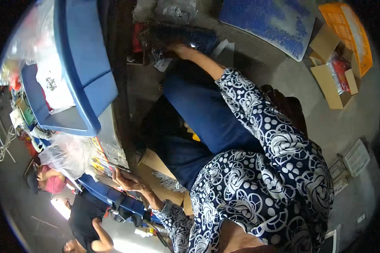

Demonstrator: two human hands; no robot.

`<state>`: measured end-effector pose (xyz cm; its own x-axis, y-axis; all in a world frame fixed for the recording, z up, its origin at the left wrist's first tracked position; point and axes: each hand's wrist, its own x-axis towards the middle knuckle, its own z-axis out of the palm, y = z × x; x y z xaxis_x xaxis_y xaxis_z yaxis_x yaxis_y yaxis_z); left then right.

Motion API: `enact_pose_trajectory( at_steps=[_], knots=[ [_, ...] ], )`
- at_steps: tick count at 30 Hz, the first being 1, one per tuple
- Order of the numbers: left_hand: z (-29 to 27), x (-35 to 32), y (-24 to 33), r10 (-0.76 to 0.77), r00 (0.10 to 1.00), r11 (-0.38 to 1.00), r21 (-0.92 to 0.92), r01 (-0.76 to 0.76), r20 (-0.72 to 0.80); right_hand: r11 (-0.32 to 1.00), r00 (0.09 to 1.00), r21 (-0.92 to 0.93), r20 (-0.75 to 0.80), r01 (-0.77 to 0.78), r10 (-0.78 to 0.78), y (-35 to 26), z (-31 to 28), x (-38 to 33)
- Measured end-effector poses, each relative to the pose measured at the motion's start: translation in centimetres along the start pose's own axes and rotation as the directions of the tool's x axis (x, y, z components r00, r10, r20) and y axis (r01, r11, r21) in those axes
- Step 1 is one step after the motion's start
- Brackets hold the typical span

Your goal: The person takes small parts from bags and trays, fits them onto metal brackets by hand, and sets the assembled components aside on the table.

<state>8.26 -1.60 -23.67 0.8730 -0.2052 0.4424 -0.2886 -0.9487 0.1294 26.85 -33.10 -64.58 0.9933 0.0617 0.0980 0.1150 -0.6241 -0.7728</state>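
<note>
My left hand [130, 182] is by the edge of the worktable [116, 145], its fingers stretched out and apart, with nothing plainly visible in them. Beside it, pens or thin sticks with yellow parts [98, 163] lie under a clear plastic bag [65, 152]. My right hand [183, 51] reaches far out, past my knee, to a dark container [202, 37] on the floor. Small shiny pieces [156, 55] and a white paper scrap [162, 64] show next to it. Shadow and blur hide the right fingers and anything they may hold.
A large blue plastic bin [82, 55] stands on the table. An open carton [150, 162] with thin metal pieces is beside my leg. A blue board [274, 25], another open carton [327, 86] and an orange crate [354, 42] lie on the floor. Two other people [86, 217] are nearby.
</note>
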Motion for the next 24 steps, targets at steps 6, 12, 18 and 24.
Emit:
enact_pose_trajectory(
  at_steps=[6, 12, 18, 24],
  knots=[
    [-0.8, -1.8, -3.5, 0.087, 0.995, 0.991, 0.106, -0.08, -0.054, 0.923, 0.987, -0.351, 0.036, 0.159, -0.157, 2.1, 6.7, -7.0],
    [-1.0, -1.6, -2.3, -0.006, 1.0, 0.996, 0.09, 0.007, -0.011, 0.929, 0.959, -0.335, 0.277, 0.154, -0.059, -0.3, 5.2, -5.5],
    [-2.6, -1.2, -1.5, -0.061, 0.998, 0.988, 0.14, 0.062, -0.006, 0.939, 0.839, -0.27, 0.543, 0.216, -0.037, -5.1, 6.7, -1.9],
    [-0.6, -0.6, -0.2, -0.065, 0.995, 0.994, 0.093, 0.058, 0.076, 0.779, 0.926, 0.522, 0.061, -0.348, 0.373, -3.4, 5.1, -3.6]
  ],
)
